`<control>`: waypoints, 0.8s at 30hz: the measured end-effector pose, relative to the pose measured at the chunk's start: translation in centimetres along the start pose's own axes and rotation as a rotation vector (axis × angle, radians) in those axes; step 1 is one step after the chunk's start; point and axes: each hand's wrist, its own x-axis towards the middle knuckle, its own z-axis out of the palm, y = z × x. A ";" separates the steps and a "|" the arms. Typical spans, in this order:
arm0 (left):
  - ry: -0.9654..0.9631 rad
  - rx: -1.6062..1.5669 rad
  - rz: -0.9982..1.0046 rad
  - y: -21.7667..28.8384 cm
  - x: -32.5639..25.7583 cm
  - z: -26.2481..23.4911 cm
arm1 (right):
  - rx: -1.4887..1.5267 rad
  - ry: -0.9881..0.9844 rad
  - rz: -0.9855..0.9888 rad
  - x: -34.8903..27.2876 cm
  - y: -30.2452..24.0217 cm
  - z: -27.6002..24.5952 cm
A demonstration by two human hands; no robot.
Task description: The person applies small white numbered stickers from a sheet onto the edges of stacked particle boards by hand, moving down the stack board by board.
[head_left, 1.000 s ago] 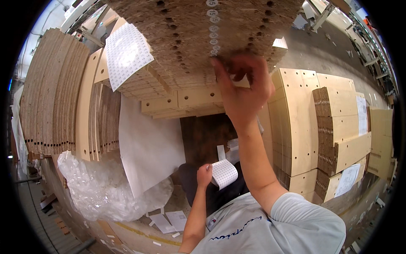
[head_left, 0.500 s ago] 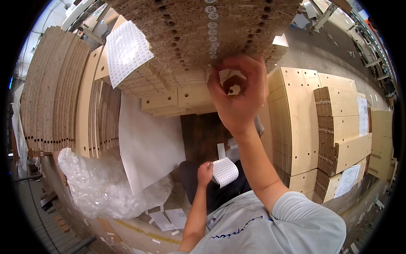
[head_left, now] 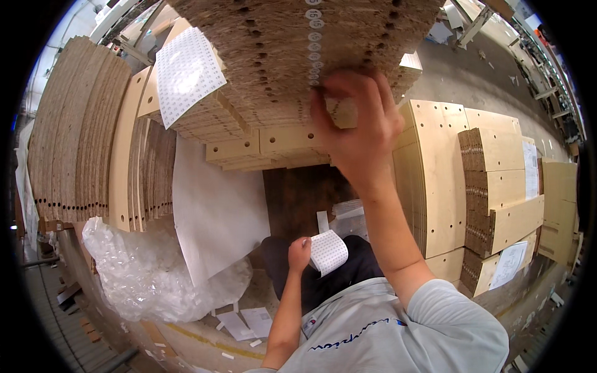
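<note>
My left hand (head_left: 300,253), low in front of my lap, is closed on the edge of a curled white sheet of stickers (head_left: 329,253) printed with small round marks. My right hand (head_left: 365,124) is raised to a tall stack of particle boards (head_left: 286,62) with rows of drilled holes. Its thumb and forefinger curl into a ring, the tips pinched at the lower end of a column of round pale stickers (head_left: 315,37) on the board edges. Whatever may be between those fingertips is too small to make out, and the hand is slightly blurred.
Another sticker sheet (head_left: 188,74) lies on the boards at left. Upright board stacks (head_left: 74,130) stand further left, above crumpled clear plastic wrap (head_left: 155,273) and a large white sheet (head_left: 217,199). Pale drilled panels (head_left: 438,174) are piled at right.
My right hand has shifted slightly right along the board edges, its fingers still pinched. My left hand and its sticker sheet appear almost unmoved.
</note>
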 end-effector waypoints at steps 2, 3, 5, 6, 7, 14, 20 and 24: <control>0.023 -0.049 0.019 0.2 0.1 -0.3 | -0.032 -0.043 -0.047 0.7 0.3 -0.6; 0.036 -0.073 0.027 0.2 0.3 -0.5 | -0.067 -0.063 -0.081 1.0 0.4 -0.8; 0.011 -0.187 0.073 2.7 1.0 -1.6 | -0.103 -0.078 -0.122 1.0 1.1 -1.3; -0.001 -0.242 0.089 4.4 1.3 -2.5 | -0.091 -0.072 -0.128 0.8 1.6 -1.3; 0.014 -0.313 0.083 6.0 1.6 -3.4 | -0.076 -0.066 -0.137 0.6 1.7 -1.4; 0.030 -0.646 0.205 18.7 2.5 -9.6 | 0.081 -0.654 -0.025 -7.3 -2.2 -5.6; -0.086 -0.683 0.273 21.3 1.6 -12.1 | 0.031 -0.799 0.050 -11.6 -2.8 -6.9; 0.010 -0.454 0.371 20.5 1.2 -12.4 | 0.037 -0.771 -0.077 -12.9 -3.1 -6.8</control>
